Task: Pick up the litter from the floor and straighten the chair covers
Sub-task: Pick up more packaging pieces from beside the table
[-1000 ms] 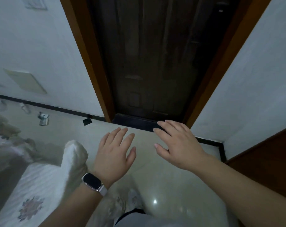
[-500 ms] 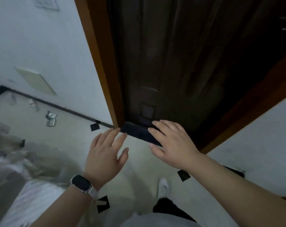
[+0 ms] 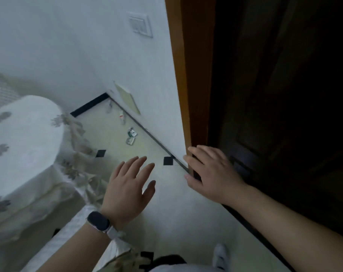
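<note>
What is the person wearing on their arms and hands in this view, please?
Both forearms are bare, with no sleeves in view. The left hand has a smartwatch at its wrist: a dark, glossy, rounded-rectangular face on a pale grey strap. The right hand and its wrist are unadorned. No rings, gloves or bracelets show on either hand.

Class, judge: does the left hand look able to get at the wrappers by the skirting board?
Probably, with a reach forward: only bare floor lies between the left hand and the wrappers.
</note>
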